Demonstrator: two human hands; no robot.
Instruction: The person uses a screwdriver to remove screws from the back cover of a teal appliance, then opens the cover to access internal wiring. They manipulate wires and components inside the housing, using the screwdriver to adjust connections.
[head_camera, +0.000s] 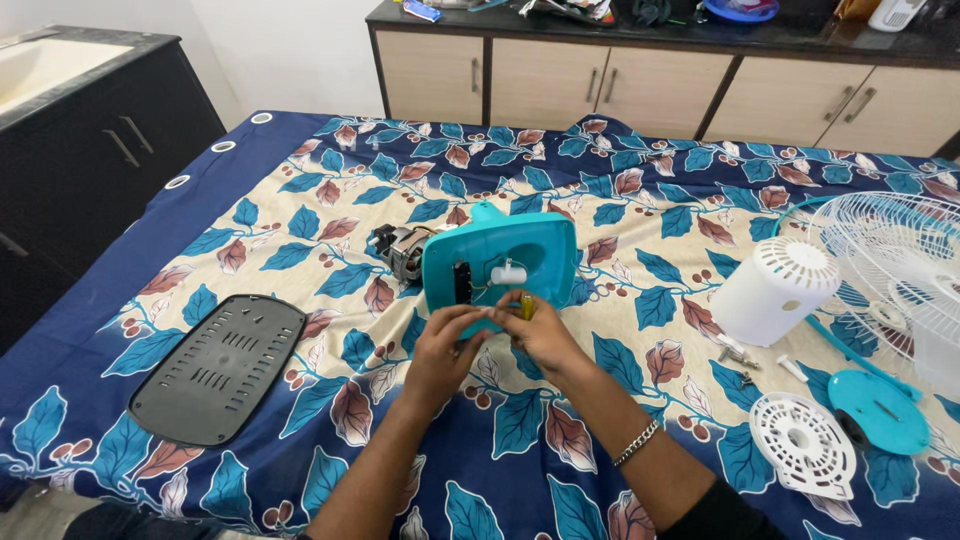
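Note:
A turquoise fan housing (520, 250) stands tilted on the leaf-print cloth (300, 230), with a white knob on its face and a grey motor (400, 250) behind it. My left hand (445, 345) grips the housing's lower edge. My right hand (540, 330) holds a yellow-handled screwdriver (526, 305) against the housing's bottom. A bracelet sits on my right wrist.
A dark grey slotted base plate (220, 365) lies at the left. To the right are a white motor cover (775, 290), a white wire fan grille (900, 270), a round white vented disc (805, 445), a turquoise cap (880, 410) and small screws (740, 358). Cabinets (650, 85) stand behind.

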